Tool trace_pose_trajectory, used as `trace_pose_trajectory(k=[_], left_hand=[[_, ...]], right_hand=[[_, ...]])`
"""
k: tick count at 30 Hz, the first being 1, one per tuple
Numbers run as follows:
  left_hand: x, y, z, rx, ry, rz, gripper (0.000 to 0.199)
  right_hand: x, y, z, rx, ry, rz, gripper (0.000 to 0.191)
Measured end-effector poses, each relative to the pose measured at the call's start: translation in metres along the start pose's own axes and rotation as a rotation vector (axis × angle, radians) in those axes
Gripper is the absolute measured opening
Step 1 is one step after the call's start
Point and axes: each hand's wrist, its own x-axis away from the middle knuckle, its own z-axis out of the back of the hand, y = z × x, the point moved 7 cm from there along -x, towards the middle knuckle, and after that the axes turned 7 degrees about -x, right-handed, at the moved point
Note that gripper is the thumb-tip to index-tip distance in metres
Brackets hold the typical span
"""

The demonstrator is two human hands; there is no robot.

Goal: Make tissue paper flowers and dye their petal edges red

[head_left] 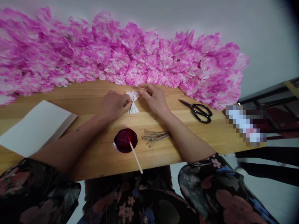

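Note:
A white pleated paper bow [134,109], gathered at its middle by a thin tie, stands out between my hands over the wooden table. My left hand [116,105] is closed, pinching the bow near its gathered middle. At the bow's upper right corner, the fingertips of my right hand [153,97] pinch an edge of the paper, which is slightly spread there. Closer to me is a small bowl of dark red liquid [122,140], with a wooden stick [136,158] leaning out over its rim. Thin brown ties [155,137] lie bundled below my right wrist.
Many pink and white paper flowers [130,46] line the table's back edge against the wall. A stack of white paper [39,127] lies at the left. Black-handled scissors [198,111] rest at the right. A blurred-out item [245,126] sits at the table's right end.

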Motion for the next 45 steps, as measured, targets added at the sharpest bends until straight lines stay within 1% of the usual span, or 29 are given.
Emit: trace_pose_trajectory(k=[1,3,5,8,11,14,16,18,22,27,31,34,37,40,45], left_hand=[[0.001,0.001,0.000,-0.003,0.004,0.009,0.024],[0.001,0.002,0.001,0.002,0.008,0.008,0.023],[0.000,0.003,0.001,0.013,0.022,-0.004,0.025],[-0.001,0.002,0.000,0.025,0.031,-0.008,0.029],[-0.001,0.001,-0.001,0.038,0.025,-0.015,0.031],[-0.001,0.002,-0.003,0.067,0.022,-0.037,0.033],[-0.002,0.000,-0.005,0.065,0.022,-0.025,0.034],[-0.003,-0.002,-0.007,0.050,0.020,-0.013,0.034],[-0.002,-0.001,-0.008,0.041,0.005,-0.059,0.024],[-0.001,0.001,-0.008,0.013,-0.022,-0.102,0.021],[-0.003,-0.002,-0.010,-0.008,-0.004,-0.113,0.020],[-0.004,-0.008,-0.009,0.070,0.056,-0.061,0.020],[-0.002,-0.016,-0.006,0.205,0.125,0.003,0.022],[-0.001,-0.021,-0.007,0.327,0.177,0.029,0.019],[-0.002,-0.029,-0.013,0.485,0.264,0.028,0.017]], right_hand=[[0.000,-0.001,0.002,0.000,0.011,0.000,0.014],[0.002,-0.005,0.003,0.060,0.002,-0.007,0.025],[0.004,-0.008,0.000,0.153,-0.039,-0.034,0.034],[0.007,-0.013,-0.008,0.261,-0.092,-0.072,0.034],[0.005,-0.017,-0.014,0.347,-0.096,-0.095,0.036],[0.002,-0.016,-0.017,0.375,-0.108,-0.128,0.029],[0.000,-0.013,-0.020,0.333,-0.128,-0.129,0.019],[-0.001,-0.011,-0.022,0.276,-0.137,-0.110,0.013],[-0.001,-0.008,-0.021,0.241,-0.106,-0.065,0.013],[0.003,-0.011,-0.021,0.362,-0.083,-0.031,0.011],[0.003,-0.012,-0.021,0.408,-0.064,-0.020,0.009],[0.001,-0.009,-0.018,0.321,-0.044,-0.016,0.011],[-0.001,-0.006,-0.015,0.133,-0.064,-0.001,0.013],[-0.001,-0.003,-0.014,-0.046,-0.096,0.012,0.009],[0.001,0.001,-0.014,-0.134,-0.114,-0.009,0.012]])
